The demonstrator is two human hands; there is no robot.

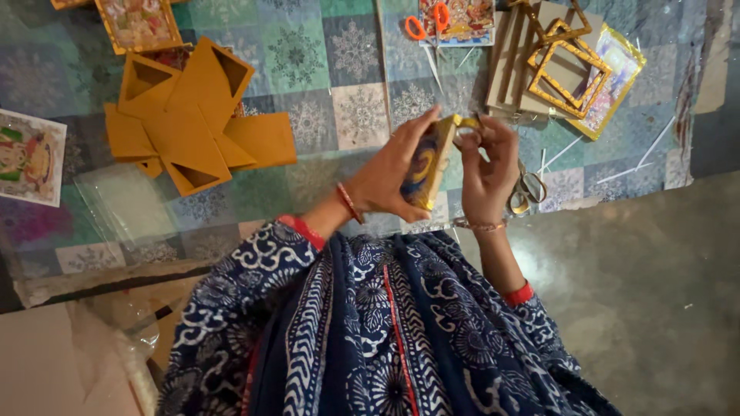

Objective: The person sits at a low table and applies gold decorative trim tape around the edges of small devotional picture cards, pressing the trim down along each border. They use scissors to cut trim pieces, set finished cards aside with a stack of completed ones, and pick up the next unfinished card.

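Observation:
My left hand [385,177] holds a small picture in a golden frame [426,163], edge-on and upright above my lap. My right hand [489,166] is at the frame's upper right corner, with its fingers pinching the golden edging [467,123] there. A pair of metal scissors [529,189] lies on the cloth just behind my right hand, partly hidden by it. Both sleeves are blue and white with red cuffs.
A patterned quilted cloth [339,85] covers the floor. Mustard cardboard backs [189,115] lie at the left, empty golden frames [566,65] at the top right, and orange-handled scissors [426,23] at the top. Printed pictures [31,158] and a clear plastic sleeve [127,204] lie further left. Grey floor [655,270] lies to the right.

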